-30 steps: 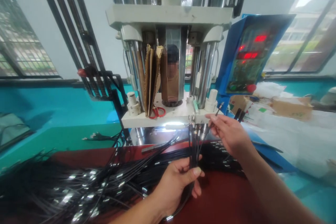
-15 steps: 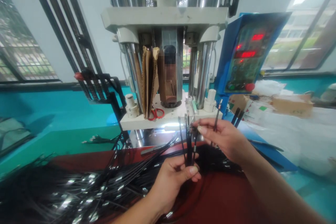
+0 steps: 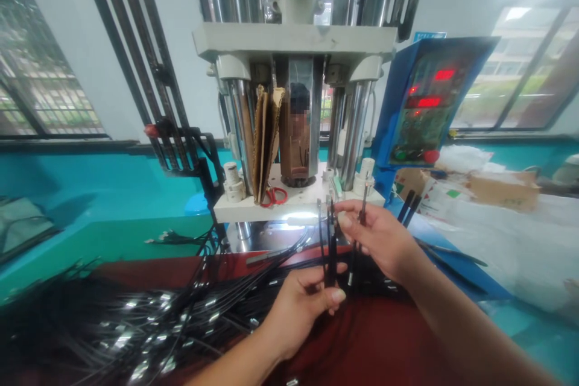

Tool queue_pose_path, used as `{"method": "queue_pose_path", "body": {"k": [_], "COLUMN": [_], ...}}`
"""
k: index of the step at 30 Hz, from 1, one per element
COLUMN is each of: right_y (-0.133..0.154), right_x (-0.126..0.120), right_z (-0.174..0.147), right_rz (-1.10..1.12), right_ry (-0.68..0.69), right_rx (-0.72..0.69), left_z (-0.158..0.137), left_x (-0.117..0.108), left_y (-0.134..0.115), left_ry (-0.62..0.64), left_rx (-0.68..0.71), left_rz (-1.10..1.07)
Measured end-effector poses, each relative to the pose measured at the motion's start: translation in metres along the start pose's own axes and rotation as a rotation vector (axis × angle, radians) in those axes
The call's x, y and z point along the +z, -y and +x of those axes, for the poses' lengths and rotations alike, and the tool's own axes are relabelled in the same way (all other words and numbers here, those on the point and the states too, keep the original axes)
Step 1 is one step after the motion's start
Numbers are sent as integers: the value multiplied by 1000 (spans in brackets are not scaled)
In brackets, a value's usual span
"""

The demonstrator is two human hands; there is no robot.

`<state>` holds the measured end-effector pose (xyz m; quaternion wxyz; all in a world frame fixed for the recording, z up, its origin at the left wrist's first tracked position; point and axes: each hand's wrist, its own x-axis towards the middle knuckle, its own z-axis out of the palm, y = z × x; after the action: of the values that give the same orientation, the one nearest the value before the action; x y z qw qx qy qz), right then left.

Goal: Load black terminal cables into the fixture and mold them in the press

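My left hand [image 3: 312, 298] is closed round a small bundle of black cables [image 3: 332, 247], which stands upright with its metal-tipped ends pointing up. Close on the right, my right hand [image 3: 377, 232] has its thumb and fingers pinched near the tops of that bundle. Between its fingers runs a separate thin black cable [image 3: 363, 208] with a pale tip, sticking up above the knuckles. A short dark end with a silver band [image 3: 351, 277] hangs below the right fingers. Exactly what the right fingertips press on is partly hidden.
A large pile of black cables [image 3: 149, 319] covers the left of the red table [image 3: 389, 338]. Behind stands a press [image 3: 294, 42] with folded cardboard [image 3: 266, 145] and red-handled scissors [image 3: 275, 196] on its base. A blue control box [image 3: 429, 102] is at right, near plastic bags [image 3: 520, 235].
The view has shifted slightly. My right hand has come lower and closer to the bundle, and a silver-banded end now hangs apart from the bundle, below the right fingers.
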<state>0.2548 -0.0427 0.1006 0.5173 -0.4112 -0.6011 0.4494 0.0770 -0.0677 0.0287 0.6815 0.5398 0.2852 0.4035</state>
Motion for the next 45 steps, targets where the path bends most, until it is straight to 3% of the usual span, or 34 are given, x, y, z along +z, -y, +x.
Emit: {"method": "queue_pose_path", "body": {"k": [6, 11, 23, 29, 32, 36, 40, 42, 45], "right_y": [-5, -7, -9, -5, -1, 2, -2, -5, -8], "right_x": [4, 3, 4, 12, 12, 9, 5, 4, 2], "right_z": [4, 3, 1, 0, -2, -2, 0, 1, 2], "right_rz": [-25, -61, -81, 55, 96, -25, -135, -101, -66], "right_ry": [-150, -210, 36, 17, 121, 118, 19, -18, 41], "right_rx": [-62, -134, 26, 119, 180, 116, 26, 19, 39], "left_z": [-2, 0, 1, 2, 0, -2, -4, -5, -6], "left_x": [3, 3, 0, -1, 0, 3, 2, 0, -4], "left_y": [0, 2, -8, -7, -6, -10, -16, -18, -20], "left_ry": [86, 10, -24, 0, 17, 37, 32, 78, 207], "left_rx": [25, 0, 50, 57, 26, -14, 48, 26, -46], "left_rz": [-41, -176, -218, -202, -213, -180, 27, 97, 124]}}
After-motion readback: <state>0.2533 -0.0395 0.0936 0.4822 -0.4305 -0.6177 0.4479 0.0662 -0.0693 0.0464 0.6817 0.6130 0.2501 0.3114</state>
